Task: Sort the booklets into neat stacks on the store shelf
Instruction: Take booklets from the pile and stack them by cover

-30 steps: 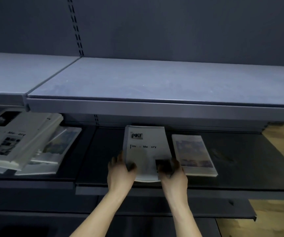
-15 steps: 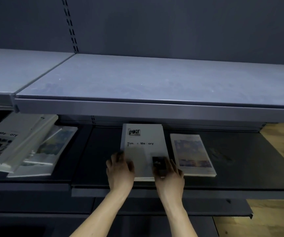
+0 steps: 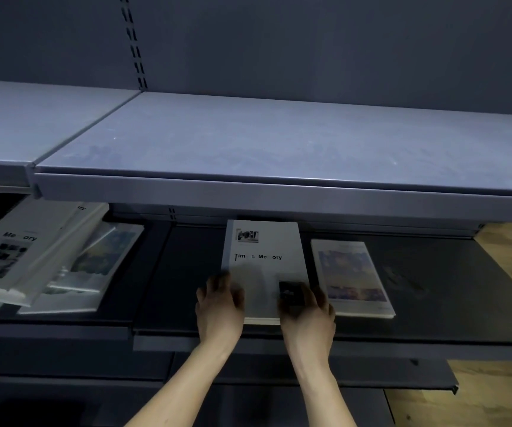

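A white "Time & Memory" booklet stack (image 3: pixel 264 266) lies flat on the dark lower shelf (image 3: pixel 433 318), just under the grey upper shelf. My left hand (image 3: pixel 219 303) holds its lower left edge, fingers beside the edge and thumb on the cover. My right hand (image 3: pixel 308 312) rests on the lower right corner, with its fingers spread over the small black picture. A stack of colour-cover booklets (image 3: pixel 351 278) lies right of the white one, a narrow gap between them. Both hands are a little blurred.
On the shelf section to the left lies a loose, slanted heap: white "Time & Memory" booklets (image 3: pixel 17 251) over colour-cover ones (image 3: pixel 94 266). The grey upper shelf (image 3: pixel 279 143) overhangs the work area. Wooden floor (image 3: pixel 510 251) shows at the right.
The white booklet has gone from held at a slight tilt to lying flat and squarer on the shelf. Both hands have slid toward its lower corners. The view shifted slightly.
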Motion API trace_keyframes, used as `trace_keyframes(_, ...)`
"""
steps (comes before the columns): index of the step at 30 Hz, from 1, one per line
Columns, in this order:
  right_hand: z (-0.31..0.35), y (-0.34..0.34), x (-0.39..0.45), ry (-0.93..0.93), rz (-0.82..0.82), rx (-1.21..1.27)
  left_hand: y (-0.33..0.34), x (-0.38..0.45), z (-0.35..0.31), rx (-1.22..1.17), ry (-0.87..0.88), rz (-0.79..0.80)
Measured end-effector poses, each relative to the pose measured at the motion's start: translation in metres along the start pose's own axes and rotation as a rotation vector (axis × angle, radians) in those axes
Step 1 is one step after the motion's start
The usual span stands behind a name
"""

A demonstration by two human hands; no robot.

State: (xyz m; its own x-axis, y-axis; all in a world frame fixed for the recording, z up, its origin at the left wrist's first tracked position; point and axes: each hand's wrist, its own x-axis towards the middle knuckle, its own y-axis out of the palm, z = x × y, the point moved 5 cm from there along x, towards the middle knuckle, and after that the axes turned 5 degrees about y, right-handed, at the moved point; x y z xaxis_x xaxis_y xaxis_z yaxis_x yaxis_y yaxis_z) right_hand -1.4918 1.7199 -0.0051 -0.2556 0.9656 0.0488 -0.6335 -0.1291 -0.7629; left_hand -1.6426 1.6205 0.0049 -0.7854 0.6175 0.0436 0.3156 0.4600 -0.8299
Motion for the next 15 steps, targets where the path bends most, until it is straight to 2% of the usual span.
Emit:
trace_keyframes(7, 0.036, -0.011, 0.000, -0.111, -0.011, 0.150, -0.022, 0.001, 0.014, -0.174, -0.028, -0.063)
trace_keyframes(15, 0.090, 0.002, -0.015, -0.220, 0.223, 0.359, -0.068, -0.006, 0.032, -0.207, -0.069, -0.203)
